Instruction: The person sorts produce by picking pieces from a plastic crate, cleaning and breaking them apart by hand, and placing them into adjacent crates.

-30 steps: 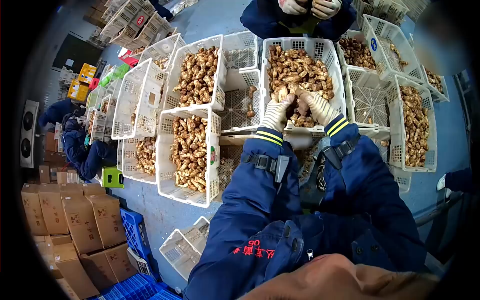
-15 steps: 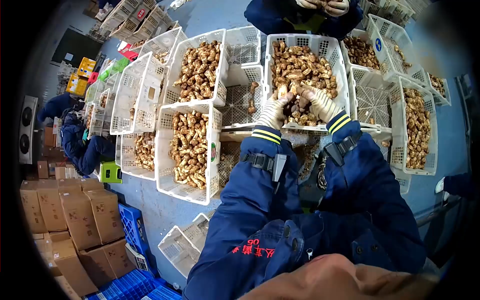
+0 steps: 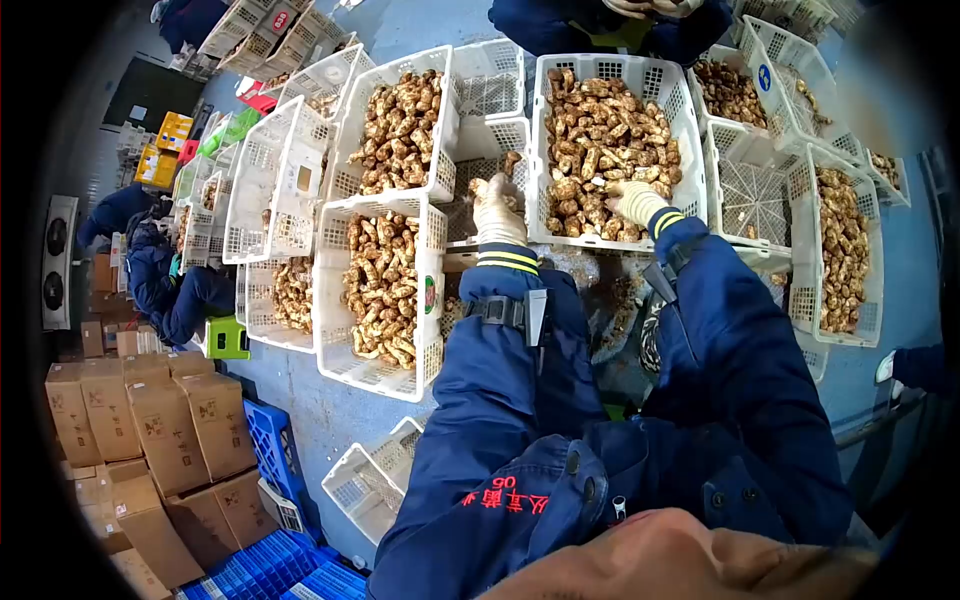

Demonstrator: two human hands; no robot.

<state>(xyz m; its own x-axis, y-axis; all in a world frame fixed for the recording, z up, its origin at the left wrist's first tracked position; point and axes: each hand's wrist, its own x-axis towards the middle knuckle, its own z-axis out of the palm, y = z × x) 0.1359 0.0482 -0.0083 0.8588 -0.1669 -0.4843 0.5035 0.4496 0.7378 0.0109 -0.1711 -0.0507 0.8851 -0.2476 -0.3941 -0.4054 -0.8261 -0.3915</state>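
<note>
The left grip (image 3: 497,208), gloved, has its fingers curled in over the slatted crate (image 3: 478,138); a pale tip shows at the fingers, but I cannot tell whether it has hold of a mushroom. The right grip (image 3: 637,203), also gloved, is bent at the fingers and reaches over the near part of the middle crate (image 3: 692,150); whether it has closed on anything I cannot tell.

The mushrooms (image 3: 612,130) lie heaped in the middle crate, around the fingertips of the right grip and beyond them. Just beyond the left grip, a single mushroom (image 3: 512,160) shows in the slatted crate. To the left of that grip stand two filled crates, the near one (image 3: 430,260) and the far one (image 3: 446,120). Right of the right grip is a lattice-bottomed crate (image 3: 748,200), and past it a long crate (image 3: 805,260) of mushrooms.

Farther out, straight ahead of both grips across the middle crate, are a co-worker's hands (image 3: 652,8), partly cut off. Well off to the left are a green stool (image 3: 226,338), a seated person (image 3: 175,290) and stacked cartons (image 3: 165,435).
</note>
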